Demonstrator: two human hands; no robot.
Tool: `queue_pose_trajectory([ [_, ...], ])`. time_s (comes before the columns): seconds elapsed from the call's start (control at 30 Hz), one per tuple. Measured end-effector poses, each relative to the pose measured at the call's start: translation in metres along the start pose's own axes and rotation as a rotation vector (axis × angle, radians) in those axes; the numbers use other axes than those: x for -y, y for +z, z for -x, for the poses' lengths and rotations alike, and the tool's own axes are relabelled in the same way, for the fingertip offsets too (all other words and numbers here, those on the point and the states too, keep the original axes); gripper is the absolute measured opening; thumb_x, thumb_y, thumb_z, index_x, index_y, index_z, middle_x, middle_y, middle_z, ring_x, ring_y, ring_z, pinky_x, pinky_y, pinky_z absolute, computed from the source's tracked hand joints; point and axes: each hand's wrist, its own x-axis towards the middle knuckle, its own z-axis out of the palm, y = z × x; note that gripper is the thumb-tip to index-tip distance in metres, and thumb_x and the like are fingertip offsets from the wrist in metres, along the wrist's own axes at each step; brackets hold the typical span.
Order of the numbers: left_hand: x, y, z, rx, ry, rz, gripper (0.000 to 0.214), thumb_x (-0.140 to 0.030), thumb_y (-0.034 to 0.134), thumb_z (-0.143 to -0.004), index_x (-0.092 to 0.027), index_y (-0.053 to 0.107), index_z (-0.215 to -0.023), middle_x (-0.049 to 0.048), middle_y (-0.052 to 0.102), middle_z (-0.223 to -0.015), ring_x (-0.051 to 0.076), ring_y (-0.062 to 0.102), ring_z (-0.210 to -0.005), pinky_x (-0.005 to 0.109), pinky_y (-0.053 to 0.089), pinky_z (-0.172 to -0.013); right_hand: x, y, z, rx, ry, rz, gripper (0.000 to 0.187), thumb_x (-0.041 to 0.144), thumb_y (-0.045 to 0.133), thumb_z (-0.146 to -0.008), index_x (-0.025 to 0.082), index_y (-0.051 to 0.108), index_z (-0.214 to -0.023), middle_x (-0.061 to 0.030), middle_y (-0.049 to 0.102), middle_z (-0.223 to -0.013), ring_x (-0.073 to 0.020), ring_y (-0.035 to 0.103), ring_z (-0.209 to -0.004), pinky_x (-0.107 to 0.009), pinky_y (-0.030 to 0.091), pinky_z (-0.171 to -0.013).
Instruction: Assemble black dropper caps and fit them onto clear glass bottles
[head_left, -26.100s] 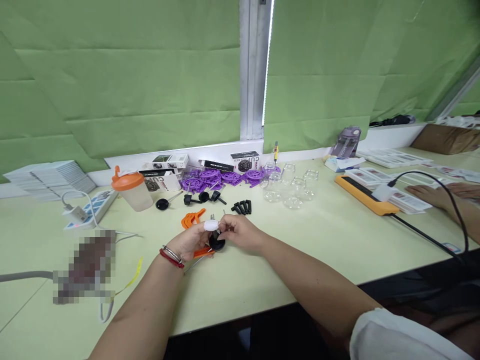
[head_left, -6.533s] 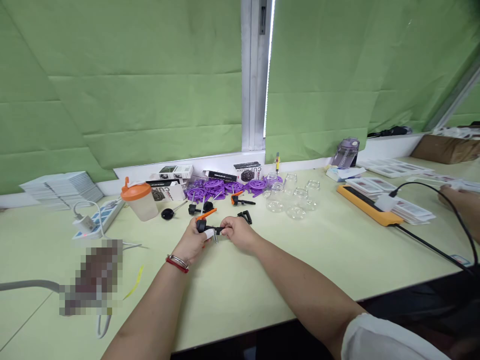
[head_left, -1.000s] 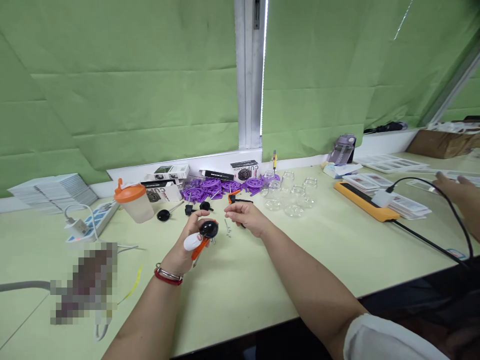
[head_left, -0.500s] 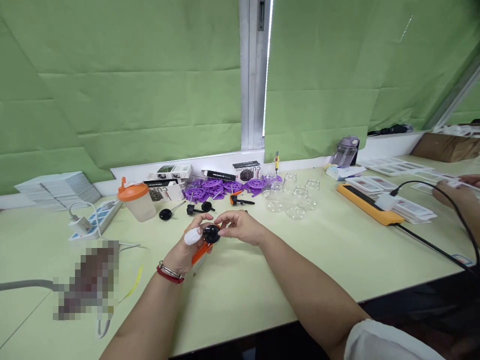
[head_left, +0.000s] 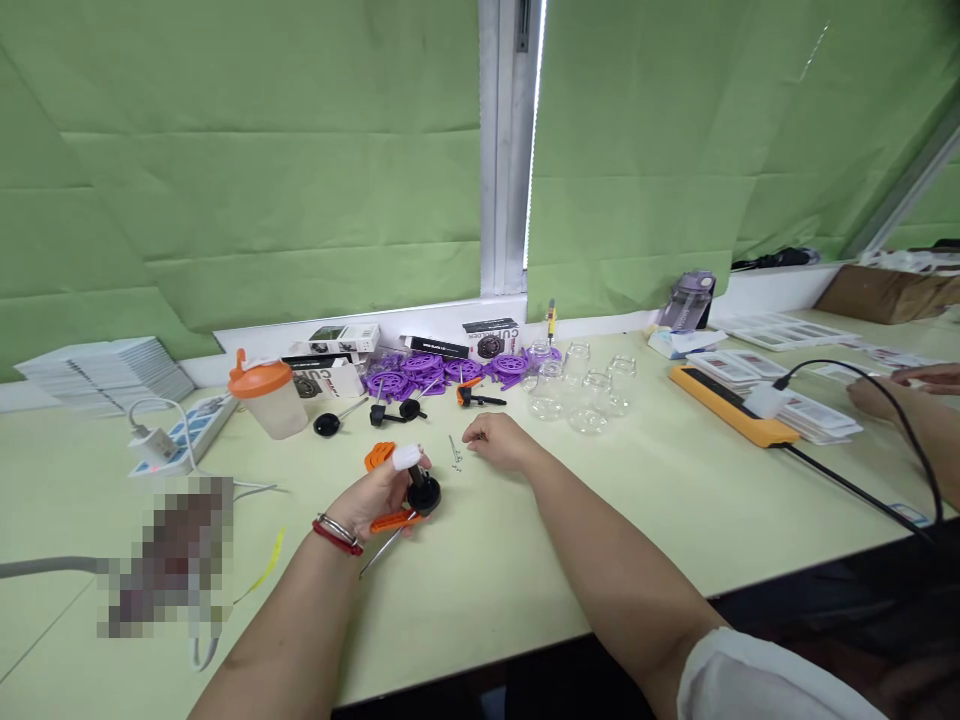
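Note:
My left hand (head_left: 379,495), with a white cover on one fingertip, is closed around a black plastic part (head_left: 425,494) with a round cup end and a stem. Against the same hand lies an orange plastic piece (head_left: 395,520); a thin metal rod (head_left: 381,552) juts out below it. My right hand (head_left: 499,442) is low over the table, its fingers curled together beside several small screws (head_left: 456,455). Whether anything is between those fingertips I cannot make out. Another orange piece (head_left: 379,455) lies just beyond my left hand.
Black parts with rods (head_left: 328,424), purple plastic pieces (head_left: 435,372) and cup-holder boxes (head_left: 491,340) stand behind. Clear glasses (head_left: 589,405) are grouped right of centre. An orange-lidded cup (head_left: 264,400) is left; a yellow power strip (head_left: 731,408) and another person's hands (head_left: 892,395) are right.
My right hand has left the black part and moved right to the screws. My left hand has kept the part, now tilted and slightly lower. The screws and the loose orange piece have come into view.

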Motion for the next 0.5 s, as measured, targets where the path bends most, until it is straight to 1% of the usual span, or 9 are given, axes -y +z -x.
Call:
queue_pose_trajectory([
  [0.13,0.002,0.002,-0.002,0.028,-0.06,-0.033,0.046,-0.059,0.063,-0.07,-0.022,0.049,-0.093,0.0035,0.065,-0.068,0.022,0.064,-0.054,0.019,0.035,-0.031,0.004,0.002,0.001,0.112,-0.111,0.052,0.014,0.011,0.069,-0.07,0.02,0.077,-0.078,-0.0048,0.068,-0.085,-0.0177,0.059,-0.083,-0.028,0.041,-0.076],
  [0.23,0.003,0.004,-0.002,0.054,-0.08,-0.062,0.046,-0.062,0.059,-0.072,-0.023,0.047,-0.093,0.0032,0.063,-0.066,0.021,0.063,-0.054,0.019,0.034,-0.031,0.01,0.006,0.002,0.169,-0.149,0.09,0.012,0.014,0.074,-0.067,0.02,0.077,-0.077,-0.0036,0.068,-0.081,-0.0167,0.059,-0.079,-0.026,0.04,-0.071],
  [0.37,0.003,0.003,-0.003,0.059,-0.102,-0.084,0.048,-0.062,0.058,-0.073,-0.023,0.045,-0.097,0.0044,0.063,-0.068,0.021,0.063,-0.056,0.018,0.034,-0.034,0.013,0.011,0.001,0.225,-0.093,0.191,0.012,0.024,0.077,-0.066,0.019,0.077,-0.077,-0.0028,0.069,-0.079,-0.015,0.059,-0.074,-0.024,0.037,-0.064],
  [0.5,0.002,-0.001,-0.006,0.076,-0.138,-0.092,0.057,-0.069,0.059,-0.067,-0.024,0.042,-0.097,0.004,0.063,-0.069,0.022,0.063,-0.057,0.018,0.033,-0.034,0.017,0.014,0.002,0.249,-0.039,0.277,0.016,0.033,0.073,-0.071,0.021,0.077,-0.081,-0.0027,0.071,-0.087,-0.0152,0.06,-0.079,-0.023,0.036,-0.064],
])
